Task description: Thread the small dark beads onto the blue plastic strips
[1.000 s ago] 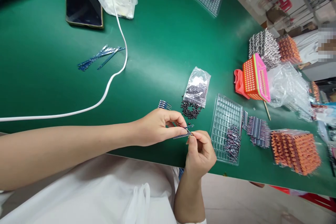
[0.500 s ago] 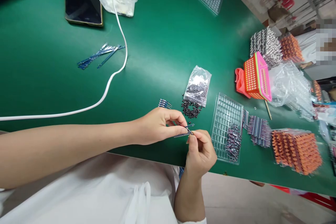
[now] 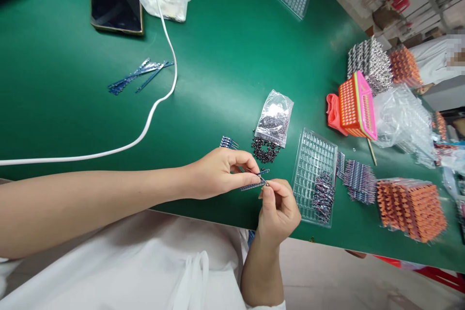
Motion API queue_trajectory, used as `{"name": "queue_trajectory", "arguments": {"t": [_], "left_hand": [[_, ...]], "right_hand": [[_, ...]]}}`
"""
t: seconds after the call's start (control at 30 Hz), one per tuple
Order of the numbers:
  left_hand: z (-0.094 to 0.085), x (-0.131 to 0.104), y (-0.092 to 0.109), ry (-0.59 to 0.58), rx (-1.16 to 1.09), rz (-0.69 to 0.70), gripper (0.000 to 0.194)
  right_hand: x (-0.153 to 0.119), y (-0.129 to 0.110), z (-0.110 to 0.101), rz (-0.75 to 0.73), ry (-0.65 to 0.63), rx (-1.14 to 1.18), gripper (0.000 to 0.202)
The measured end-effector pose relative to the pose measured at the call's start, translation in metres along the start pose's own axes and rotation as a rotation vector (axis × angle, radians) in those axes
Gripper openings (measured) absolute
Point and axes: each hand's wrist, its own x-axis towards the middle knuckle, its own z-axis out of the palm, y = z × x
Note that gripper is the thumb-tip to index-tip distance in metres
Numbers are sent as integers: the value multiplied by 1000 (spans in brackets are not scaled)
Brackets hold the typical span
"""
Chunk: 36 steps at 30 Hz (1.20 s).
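Observation:
My left hand [image 3: 218,173] is closed in a pinch on thin dark-blue strips [image 3: 251,186], which poke out past the fingertips. Thumb and forefinger of my right hand [image 3: 279,210] are pressed together at the strips' outer end, where a small dark bead [image 3: 267,184] shows; whether the bead is on a strip is too small to tell. Just beyond my left hand lies a little bundle of blue strips [image 3: 228,143] with thin pins. A ring of loose dark beads [image 3: 266,150] spreads from the mouth of a clear plastic bag [image 3: 275,114].
To the right, a clear compartment tray [image 3: 305,169] holds a pile of dark pieces, beside stacked strips [image 3: 359,181] and orange pieces [image 3: 410,210]. An orange-pink basket [image 3: 352,106] stands behind. Further left are a white cable [image 3: 145,131], blue strips [image 3: 134,77] and a phone [image 3: 114,2].
The bead at my right fingertips shows a little more clearly. Both hands keep nearly the same pose; the whole view has shifted very slightly.

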Motion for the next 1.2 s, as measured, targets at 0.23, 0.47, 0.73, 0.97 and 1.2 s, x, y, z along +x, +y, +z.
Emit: {"name": "queue_trajectory", "arguments": {"t": [0.23, 0.47, 0.73, 0.97, 1.2], "left_hand": [[0, 0, 0, -3, 9, 11, 17], [-1, 0, -1, -3, 3, 10, 17], [-2, -1, -2, -16, 42, 14, 19], [-1, -1, 2, -7, 88, 34, 17], [-2, -1, 2, 12, 104, 50, 16]], "right_hand": [[0, 1, -1, 12, -5, 27, 5], [0, 1, -1, 5, -18, -5, 2], [1, 1, -1, -2, -33, -24, 2], [2, -1, -2, -20, -34, -22, 5], [1, 1, -3, 3, -47, -8, 4]]}}
